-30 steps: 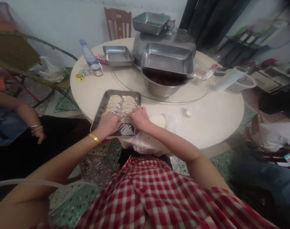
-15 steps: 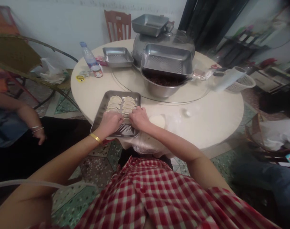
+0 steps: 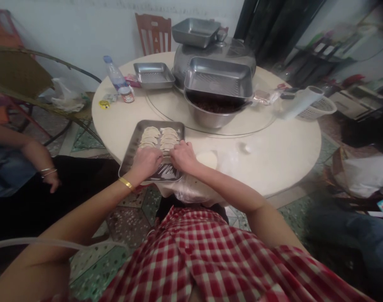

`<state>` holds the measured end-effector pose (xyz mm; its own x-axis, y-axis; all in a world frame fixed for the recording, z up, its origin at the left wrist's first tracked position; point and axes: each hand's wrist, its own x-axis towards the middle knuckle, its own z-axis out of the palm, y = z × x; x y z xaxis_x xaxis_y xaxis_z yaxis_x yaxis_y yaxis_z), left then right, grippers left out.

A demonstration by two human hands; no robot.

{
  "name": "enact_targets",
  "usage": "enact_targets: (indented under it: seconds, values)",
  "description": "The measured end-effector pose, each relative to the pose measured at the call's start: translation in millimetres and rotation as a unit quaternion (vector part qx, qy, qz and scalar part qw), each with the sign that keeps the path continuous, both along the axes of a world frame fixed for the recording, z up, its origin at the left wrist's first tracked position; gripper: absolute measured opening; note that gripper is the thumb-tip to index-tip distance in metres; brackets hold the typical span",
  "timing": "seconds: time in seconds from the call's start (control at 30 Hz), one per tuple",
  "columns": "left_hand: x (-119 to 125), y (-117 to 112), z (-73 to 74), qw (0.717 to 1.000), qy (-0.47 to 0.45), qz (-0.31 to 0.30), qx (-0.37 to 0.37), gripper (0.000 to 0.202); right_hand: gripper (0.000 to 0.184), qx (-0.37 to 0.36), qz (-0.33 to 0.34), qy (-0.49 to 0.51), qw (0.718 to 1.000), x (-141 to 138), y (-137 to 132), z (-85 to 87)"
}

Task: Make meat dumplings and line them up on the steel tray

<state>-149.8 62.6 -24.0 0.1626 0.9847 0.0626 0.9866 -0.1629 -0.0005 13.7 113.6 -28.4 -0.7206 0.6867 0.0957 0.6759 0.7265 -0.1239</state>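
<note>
At seven o'clock on the table [image 3: 261, 157], left hand [image 3: 147, 162] and right hand [image 3: 183, 157] bend fingers nearly closed, flanking one dumpling [image 3: 166, 160] — grip unclear — seemingly to steady it.

you work in dim, hazy light; beyond your right grip [image 3: 182, 157] the metal pan [image 3: 217, 77] gleams softly, and far to its right the shelf [image 3: 317, 55] blurs.

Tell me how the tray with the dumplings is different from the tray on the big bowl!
The dumpling tray lies at the table's near edge; the bowl tray sits tilted over the bowl.
The left hand and right hand are at the dumpling tray; neither touches the bowl tray.
Both look like gray metal, with raised sides.
</note>
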Motion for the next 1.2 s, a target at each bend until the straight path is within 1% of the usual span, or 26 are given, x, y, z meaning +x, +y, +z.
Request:
enact_targets:
  seconds: [0.23, 0.47, 0.7, 0.87, 0.97, 1.03, 1.2]
  values:
    - [-2.3, -1.9, -2.9, 1.000, -0.012, 0.002, 0.015, 0.029, 0.028, -0.003, 0.005, 0.000, 1.000, -1.8, 0.8, -0.3]
    - [3.6, 4.0, -4.1, 0.999, -0.010, -0.030, 0.014, 0.030, 0.026, -0.002, 0.007, 0.013, 1.000, -1.6, 0.7, 0.4]
    - [2.7, 2.5, -3.1, 0.999, -0.016, -0.023, 0.025, 0.031, 0.027, -0.007, -0.006, 0.010, 1.000, -1.3, 1.8, 1.7]
    - [6.1, 7.8, -4.5, 0.999, -0.015, -0.035, 0.017, 0.031, 0.030, -0.012, -0.015, 0.007, 1.000, 2.8, -0.4, 8.0]
    - [8.3, 10.1, -5.0, 0.999, -0.016, -0.037, 0.014, 0.030, 0.030, -0.003, -0.030, 0.022, 0.999, 13.8, -1.1, 16.5]
    - [9.4, 10.0, -4.7, 0.999, -0.016, -0.035, 0.012, 0.031, 0.031, 0.009, -0.047, 0.046, 0.998, 27.7, -0.5, 23.0]
    - [13.8, 9.7, 0.9, 0.999, -0.007, -0.035, 0.004, 0.032, 0.031, 0.025, -0.122, 0.122, 0.985, 81.0, 2.7, 33.3]
